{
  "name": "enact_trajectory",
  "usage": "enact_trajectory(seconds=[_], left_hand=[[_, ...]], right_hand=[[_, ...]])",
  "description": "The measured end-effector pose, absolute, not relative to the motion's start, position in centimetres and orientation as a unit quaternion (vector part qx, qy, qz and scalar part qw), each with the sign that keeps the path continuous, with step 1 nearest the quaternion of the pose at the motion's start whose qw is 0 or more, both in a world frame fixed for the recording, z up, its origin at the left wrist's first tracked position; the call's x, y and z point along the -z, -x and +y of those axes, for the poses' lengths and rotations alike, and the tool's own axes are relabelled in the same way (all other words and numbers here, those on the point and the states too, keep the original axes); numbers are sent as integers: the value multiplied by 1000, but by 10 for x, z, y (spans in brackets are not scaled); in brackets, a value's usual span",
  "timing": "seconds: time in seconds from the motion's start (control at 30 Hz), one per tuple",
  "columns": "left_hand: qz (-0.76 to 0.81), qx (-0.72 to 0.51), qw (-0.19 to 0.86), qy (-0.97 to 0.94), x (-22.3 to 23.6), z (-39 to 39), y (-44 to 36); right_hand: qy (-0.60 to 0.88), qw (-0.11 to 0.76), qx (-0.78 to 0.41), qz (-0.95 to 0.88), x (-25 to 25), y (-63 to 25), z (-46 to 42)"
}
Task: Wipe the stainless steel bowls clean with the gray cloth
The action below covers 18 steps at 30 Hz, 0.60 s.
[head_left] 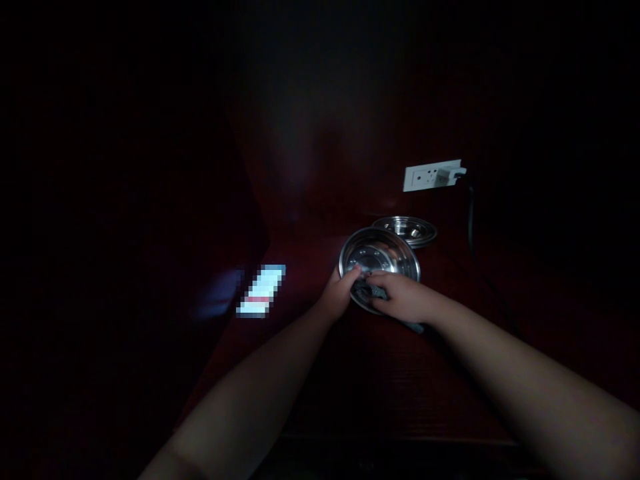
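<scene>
A shiny metal bowl (395, 253) is tilted toward me above the dark red table. My left hand (341, 290) grips its left rim, the thumb inside and the other fingers hidden behind. My right hand (400, 297) reaches over the near rim into the bowl, its fingers closed on a grey-green cloth (377, 291). Part of the cloth hangs out below the right wrist. Just behind the bowl, more shiny metal dishware (413, 231) rests on the table, partly hidden by the bowl.
A lit, pixelated screen (263, 291) lies on the dark red table (390, 380) to the left. On the back wall is a white socket plate (420, 177) with a plug in it, and a black cable (471, 220) hangs down. Most surroundings are too dark to make out.
</scene>
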<state>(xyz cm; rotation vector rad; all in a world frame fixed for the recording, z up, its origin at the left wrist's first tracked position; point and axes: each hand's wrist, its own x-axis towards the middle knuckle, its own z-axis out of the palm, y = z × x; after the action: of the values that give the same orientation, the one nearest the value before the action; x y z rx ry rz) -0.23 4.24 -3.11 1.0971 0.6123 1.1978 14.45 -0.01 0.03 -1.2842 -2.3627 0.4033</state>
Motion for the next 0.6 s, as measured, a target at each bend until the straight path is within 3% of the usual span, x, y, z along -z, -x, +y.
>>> enact_trajectory(seconds=[0.6], left_hand=[[271, -519, 640, -498, 37, 46, 3]], right_hand=[[511, 177, -115, -833, 2, -148, 2]])
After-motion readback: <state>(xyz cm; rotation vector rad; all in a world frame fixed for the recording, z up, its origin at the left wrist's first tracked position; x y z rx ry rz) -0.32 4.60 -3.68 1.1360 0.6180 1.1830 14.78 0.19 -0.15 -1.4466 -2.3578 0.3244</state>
